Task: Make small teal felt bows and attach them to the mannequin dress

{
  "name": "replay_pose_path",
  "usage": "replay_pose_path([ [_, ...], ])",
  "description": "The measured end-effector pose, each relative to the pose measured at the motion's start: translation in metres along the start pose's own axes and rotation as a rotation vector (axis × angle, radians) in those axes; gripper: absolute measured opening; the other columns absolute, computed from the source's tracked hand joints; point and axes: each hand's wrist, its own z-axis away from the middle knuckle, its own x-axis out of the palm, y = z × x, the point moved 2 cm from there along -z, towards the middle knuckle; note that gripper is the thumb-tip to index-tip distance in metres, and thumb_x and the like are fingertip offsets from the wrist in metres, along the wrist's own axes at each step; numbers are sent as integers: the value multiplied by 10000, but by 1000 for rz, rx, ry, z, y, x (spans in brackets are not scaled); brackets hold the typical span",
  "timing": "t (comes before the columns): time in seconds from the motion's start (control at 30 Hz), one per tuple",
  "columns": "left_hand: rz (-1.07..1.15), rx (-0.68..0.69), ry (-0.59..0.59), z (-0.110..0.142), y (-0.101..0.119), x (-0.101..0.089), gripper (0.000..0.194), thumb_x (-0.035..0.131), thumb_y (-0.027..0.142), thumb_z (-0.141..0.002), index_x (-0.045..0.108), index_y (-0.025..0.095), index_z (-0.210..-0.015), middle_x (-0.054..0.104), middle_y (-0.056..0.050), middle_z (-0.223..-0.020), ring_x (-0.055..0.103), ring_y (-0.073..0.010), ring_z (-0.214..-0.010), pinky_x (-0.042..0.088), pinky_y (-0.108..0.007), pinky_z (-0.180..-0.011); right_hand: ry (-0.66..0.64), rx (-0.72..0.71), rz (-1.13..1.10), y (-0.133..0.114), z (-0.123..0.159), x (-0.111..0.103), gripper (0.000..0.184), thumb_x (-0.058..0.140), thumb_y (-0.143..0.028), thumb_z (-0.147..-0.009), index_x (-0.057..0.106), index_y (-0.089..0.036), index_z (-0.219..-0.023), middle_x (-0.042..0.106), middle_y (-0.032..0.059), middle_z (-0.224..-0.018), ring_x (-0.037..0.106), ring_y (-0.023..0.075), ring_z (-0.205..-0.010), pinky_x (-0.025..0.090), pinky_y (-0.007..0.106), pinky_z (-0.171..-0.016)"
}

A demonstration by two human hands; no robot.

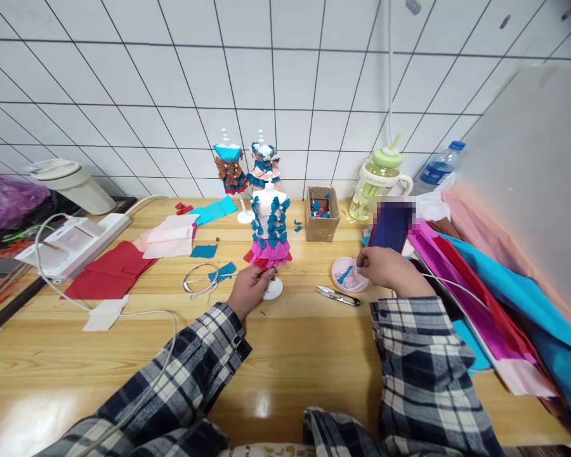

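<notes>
A miniature dress form (270, 212), upright on a round white base (273, 289), wears teal ruffles over a magenta and red skirt. Below the skirt, my left hand (251, 291) has its fingers closed around the stand. My right hand (387, 268) is at the right rim of a small pink bowl (335, 279), its fingertips pinched together; what they hold, if anything, I cannot make out. Small pale beads and a teal fabric scrap (345, 275) lie in that bowl. Thread snips (337, 295) rest on the table just in front of it.
Two more dressed forms (229, 168) stand behind, beside a cardboard box (322, 225) of scraps. A green-lidded bottle (378, 181) and a phone (391, 225) are at right, near folded fabrics (485, 285). Left are red cloth (111, 270), a power strip (76, 244) and a trailing cable.
</notes>
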Motion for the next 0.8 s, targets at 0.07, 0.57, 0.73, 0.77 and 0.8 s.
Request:
replay_pose_path([
  [0.07, 1, -3, -1, 0, 0, 0, 344, 507, 395, -864, 679, 146, -701, 577, 5, -496, 545, -118, -505, 379, -208, -499, -20, -28, -38, -1, 0, 0, 195, 641, -225, -699, 704, -218, -882, 710, 61, -859, 643, 185, -766, 397, 241, -600],
  [0.57, -21, 3, 1, -1, -2, 0, 347, 503, 403, -864, 686, 156, -703, 591, 0, -504, 570, -132, -544, 393, -218, -523, -203, -73, -438, 9, -5, 11, 293, 599, -143, -787, 650, -182, -1073, 707, 29, -803, 576, 85, -503, 385, 166, -437],
  [0.73, -18, 1, 2, 0, -1, 0, 349, 498, 404, -867, 682, 156, -704, 584, 3, -498, 567, -130, -539, 392, -216, -522, -268, -53, -425, 2, -8, 18, 314, 641, -129, -747, 668, -178, -1055, 706, 49, -845, 610, 107, -547, 419, 159, -433],
  [0.77, -19, 1, 2, 0, -1, 0, 348, 499, 403, -867, 681, 156, -704, 583, 3, -497, 566, -129, -539, 392, -216, -523, -279, -42, -411, 0, -8, 18, 312, 656, -130, -738, 676, -172, -1047, 707, 56, -842, 625, 118, -576, 430, 159, -445],
  [0.8, -19, 2, 2, 0, 0, 0, 345, 500, 402, -867, 681, 157, -704, 582, 4, -497, 566, -129, -539, 391, -216, -523, -286, -28, -395, -2, -8, 18, 314, 667, -132, -734, 683, -169, -1045, 708, 62, -842, 636, 127, -597, 439, 162, -458],
])
